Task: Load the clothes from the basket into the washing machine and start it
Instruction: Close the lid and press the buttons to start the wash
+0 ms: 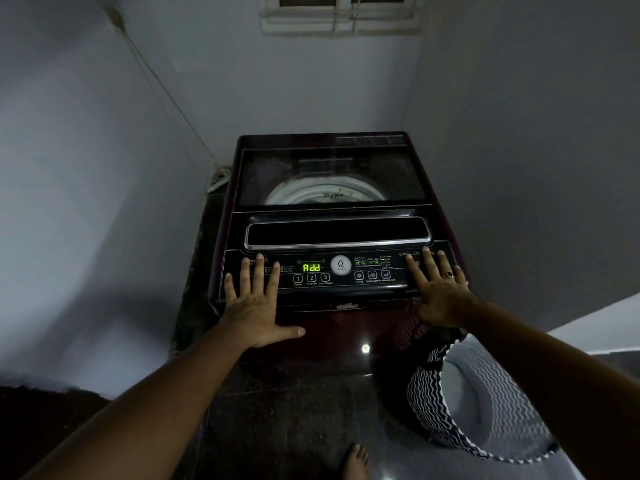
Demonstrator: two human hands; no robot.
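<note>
1. Well, the washing machine [332, 233] stands in the corner between 2 pale walls, its dark glass lid [329, 168] shut and lying flat.
2. Through the glass I can see the pale ring of the drum [325, 192]; whether clothes lie inside I cannot tell.
3. The green display [311, 267] on the front panel reads "Add", and just below it sit the buttons marked 1, 2 and 3 [311, 278].
4. The left hand [254, 306] lies flat on the panel's left end, fingers straight and spread, thumb stretched out along the machine's front edge; it holds nothing.
5. The right hand [438, 296] rests the same way on the panel's right end, fingers fanned and straight, with a ring [449, 274] on 1 finger.
6. Neither hand touches the 3 numbered buttons; these lie between the 2 hands.
7. The basket [429, 410], with a black-and-white zigzag rim, stands on the dark floor [294, 427] just beside the machine's front right corner.
8. A bare foot [355, 460] shows at the lower edge, near the basket.
9. A cable [166, 91] runs down the left wall to a power strip [218, 180] beside the machine, and a window [337, 12] sits high on the back wall.
</note>
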